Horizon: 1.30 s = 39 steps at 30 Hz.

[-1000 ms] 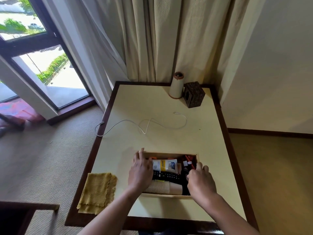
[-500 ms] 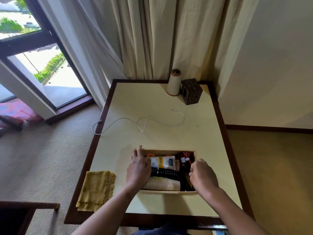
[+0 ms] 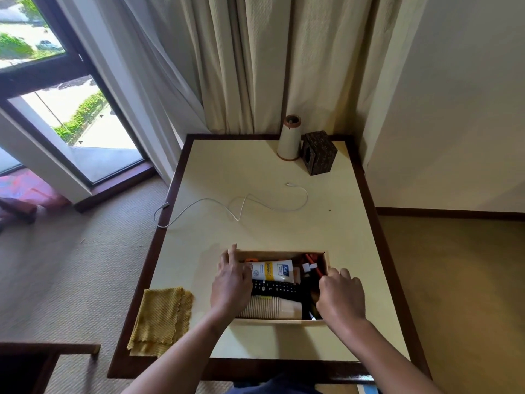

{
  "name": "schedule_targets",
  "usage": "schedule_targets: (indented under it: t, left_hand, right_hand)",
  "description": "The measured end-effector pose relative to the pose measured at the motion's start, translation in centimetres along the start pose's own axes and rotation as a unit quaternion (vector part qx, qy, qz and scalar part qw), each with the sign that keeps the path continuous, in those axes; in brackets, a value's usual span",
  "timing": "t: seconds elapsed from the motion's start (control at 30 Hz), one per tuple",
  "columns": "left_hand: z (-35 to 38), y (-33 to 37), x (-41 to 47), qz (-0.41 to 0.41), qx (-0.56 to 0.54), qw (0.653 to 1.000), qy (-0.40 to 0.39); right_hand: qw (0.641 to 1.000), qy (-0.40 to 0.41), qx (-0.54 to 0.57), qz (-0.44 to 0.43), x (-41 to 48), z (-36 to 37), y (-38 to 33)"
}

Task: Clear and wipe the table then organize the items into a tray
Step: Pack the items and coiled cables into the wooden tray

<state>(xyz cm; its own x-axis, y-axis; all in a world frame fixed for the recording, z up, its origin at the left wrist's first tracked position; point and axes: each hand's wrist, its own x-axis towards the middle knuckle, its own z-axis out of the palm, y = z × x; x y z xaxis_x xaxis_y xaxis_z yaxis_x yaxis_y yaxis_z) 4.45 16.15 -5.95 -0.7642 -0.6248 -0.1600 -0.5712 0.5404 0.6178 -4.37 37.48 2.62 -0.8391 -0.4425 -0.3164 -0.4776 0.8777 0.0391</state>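
A shallow wooden tray (image 3: 278, 322) sits on the cream table (image 3: 255, 172) near its front edge. Inside lie a white and yellow tube (image 3: 272, 270), a black remote (image 3: 275, 287), a stack of paper cups (image 3: 272, 307) on its side and red-handled items (image 3: 312, 263). My left hand (image 3: 230, 285) holds the tray's left wall, with the thumb inside and the fingers stretched along the outside. My right hand (image 3: 341, 297) grips the right wall with curled fingers. Both walls are hidden under the hands.
A folded yellow cloth (image 3: 162, 319) lies at the table's front left corner. A white cable (image 3: 241, 206) snakes across the middle and hangs off the left edge. A cone-shaped vase (image 3: 289, 137) and a dark carved box (image 3: 318, 152) stand at the back. A dark chair (image 3: 42, 354) is at the lower left.
My right hand has shifted from over the tray's right-hand items out to its right wall. The left hand and the tray have stayed where they were.
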Motion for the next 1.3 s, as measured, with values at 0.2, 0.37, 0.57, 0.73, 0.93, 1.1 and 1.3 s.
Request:
schedule_targets:
  t: [0.2,0.37,0.57,0.73,0.93,1.1,1.3]
  left_hand:
    - [-0.3,0.4,0.1,-0.008,-0.011,1.000,-0.004]
    - [-1.4,0.8,1.7,-0.019,0.028,0.999,-0.029]
    - [-1.5,1.9,3.7,0.004,0.094,0.993,-0.068]
    - [-1.1,1.6,3.3,0.038,0.104,0.992,-0.052]
    - [-0.7,1.2,3.3,0.049,0.106,0.992,-0.053]
    - [-0.4,1.0,3.4,0.044,0.098,0.993,-0.040]
    - [-0.7,1.3,3.5,0.041,0.081,0.995,-0.032]
  right_hand:
    - [0.999,-0.014,0.029,-0.007,-0.6,0.0,0.2]
    - [0.989,0.037,0.139,-0.013,0.5,-1.9,0.2]
    - [0.967,0.117,0.221,-0.054,8.6,-4.0,-0.8]
    - [0.980,0.034,0.194,-0.001,18.6,-1.8,-1.1]
    - [0.997,-0.021,0.055,-0.051,25.0,0.6,-1.6]
    - [0.991,-0.002,-0.095,-0.099,27.6,1.8,-1.6]
    - [0.984,-0.006,-0.113,-0.138,25.9,1.5,-1.5]
